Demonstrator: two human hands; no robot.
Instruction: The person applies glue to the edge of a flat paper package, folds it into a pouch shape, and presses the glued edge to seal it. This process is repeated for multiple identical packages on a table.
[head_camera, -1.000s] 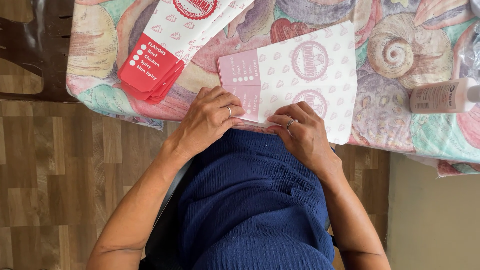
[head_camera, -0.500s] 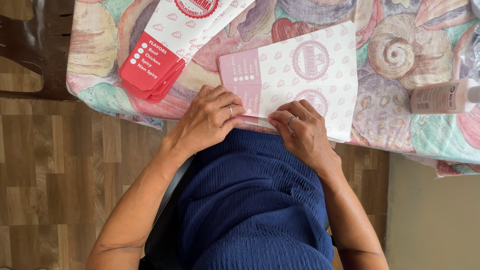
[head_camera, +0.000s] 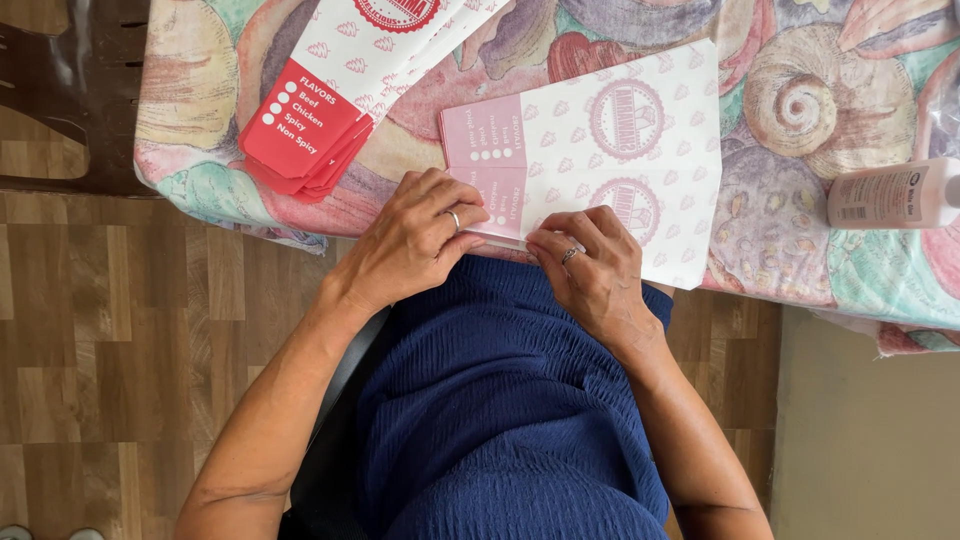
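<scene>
Partly hidden, hands (head_camera: 500, 245), pink carton (head_camera: 600, 150) edge

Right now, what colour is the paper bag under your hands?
Pale pink and white paper bag, with small printed shapes; head view.

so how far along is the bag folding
Done: one stack of red-ended paper bags lies on the tablecloth. In hand: left hand and right hand press the near edge of the pink paper bag. Left: cannot tell; a glue bottle lies nearby.
</scene>
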